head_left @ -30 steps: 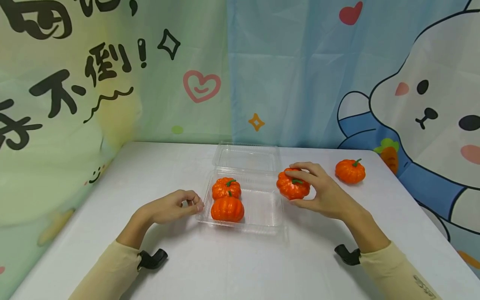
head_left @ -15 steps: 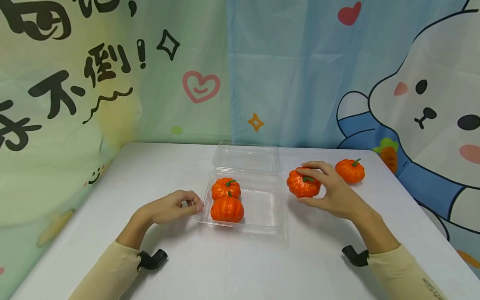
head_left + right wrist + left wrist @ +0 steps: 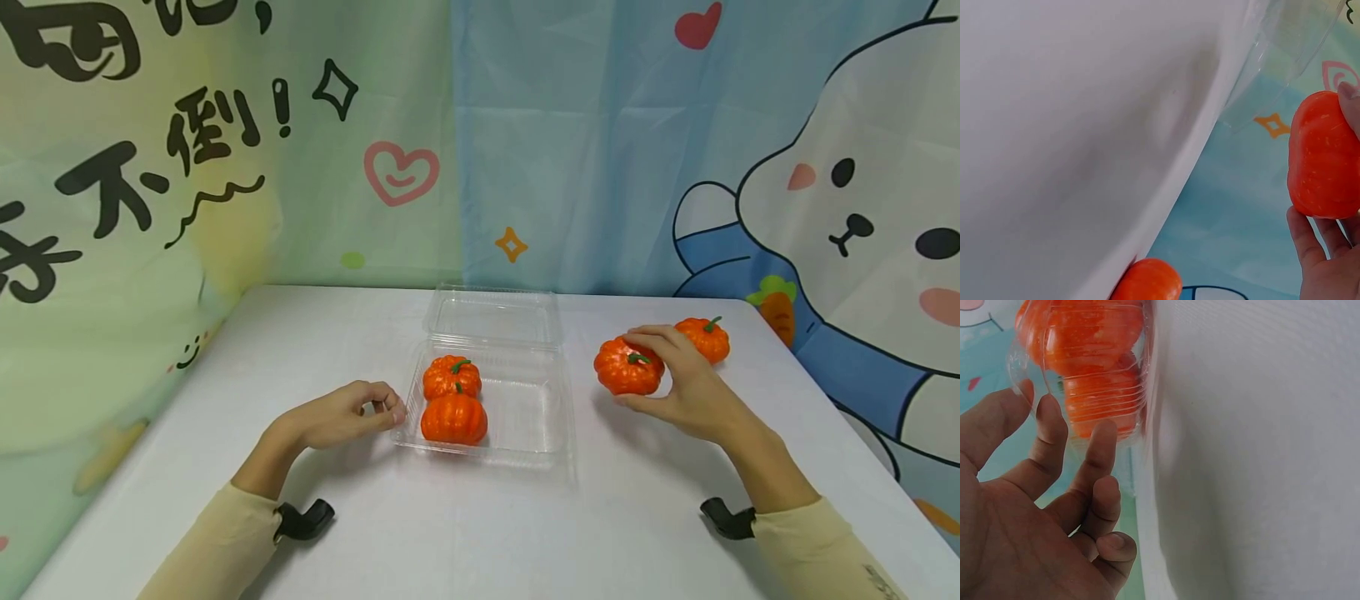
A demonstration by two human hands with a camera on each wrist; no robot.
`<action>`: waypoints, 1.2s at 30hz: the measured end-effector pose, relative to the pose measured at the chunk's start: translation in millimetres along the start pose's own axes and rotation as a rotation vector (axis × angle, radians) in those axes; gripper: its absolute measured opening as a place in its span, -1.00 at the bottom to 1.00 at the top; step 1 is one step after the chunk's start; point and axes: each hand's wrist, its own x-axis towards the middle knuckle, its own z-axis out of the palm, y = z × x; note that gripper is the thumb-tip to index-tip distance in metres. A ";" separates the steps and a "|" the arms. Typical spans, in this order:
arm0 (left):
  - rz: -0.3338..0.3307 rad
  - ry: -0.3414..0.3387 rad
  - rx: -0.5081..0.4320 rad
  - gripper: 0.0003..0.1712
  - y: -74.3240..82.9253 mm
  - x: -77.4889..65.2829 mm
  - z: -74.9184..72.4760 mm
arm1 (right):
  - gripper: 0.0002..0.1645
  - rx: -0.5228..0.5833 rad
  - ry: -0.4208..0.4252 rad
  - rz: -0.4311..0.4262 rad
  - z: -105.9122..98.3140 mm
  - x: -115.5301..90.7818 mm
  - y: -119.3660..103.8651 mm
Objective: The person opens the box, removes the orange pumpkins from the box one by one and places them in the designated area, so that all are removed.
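My right hand grips a small orange toy pumpkin and holds it up off the table, right of the clear plastic container. In the right wrist view, thumb and fingers clasp this pumpkin from opposite sides. At the container's left side, my left hand pinches the rim between thumb and index finger, the other fingers loosely bent. Inside the container's left half lie two more pumpkins, a rear one and a front one. The container's lid is folded back.
Another toy pumpkin stands at the back right of the white table, partly behind my right hand. A printed cloth hangs along the table's far edge.
My right hand has carried its pumpkin to the right, away from the container and nearer the back right pumpkin. My left hand and the two pumpkins in the container have stayed put.
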 end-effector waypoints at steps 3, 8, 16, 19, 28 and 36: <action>0.005 0.000 0.002 -0.85 -0.1 0.0 0.2 | -0.08 -0.005 0.006 0.022 -2.6 -3.4 3.6; 0.008 0.002 0.009 -0.86 -0.4 0.2 0.0 | -0.08 -0.012 0.025 0.022 -7.0 -8.2 9.2; 0.005 0.002 0.014 -0.86 -0.7 0.5 -0.3 | -0.10 -0.055 0.037 0.032 -10.2 -14.6 19.4; 0.004 0.003 0.016 -0.85 -0.6 0.5 -0.3 | -0.09 -0.061 0.041 0.037 -10.5 -17.0 23.2; 0.002 0.004 0.019 -0.85 0.4 0.3 -0.3 | -0.09 -0.042 0.063 0.043 -13.3 -20.9 31.6; 0.003 0.004 0.021 -0.85 0.8 0.2 -0.3 | -0.10 -0.050 0.068 0.077 -15.9 -27.1 37.6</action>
